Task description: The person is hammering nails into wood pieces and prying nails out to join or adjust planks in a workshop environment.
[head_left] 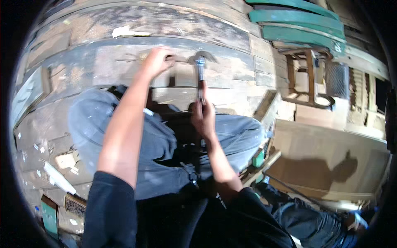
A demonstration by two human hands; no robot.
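My right hand (203,118) is wrapped round the handle of a claw hammer (200,78). The hammer points away from me, its curved head over the wooden boards (231,72) in front of my folded legs. To the left of the hammer head, my left hand (158,62) is closed, thumb and finger curled together. A thin dark line runs out from that hand toward the hammer head; I cannot make out whether it is a nail, a rod or a shadow. Both hands are somewhat blurred.
Green slats (297,29) are stacked at the far right, near a wooden frame (308,76). A large brown panel (322,157) lies to the right. Another person's dark-clothed legs (306,219) are at the lower right. Wood scraps (58,177) litter the left.
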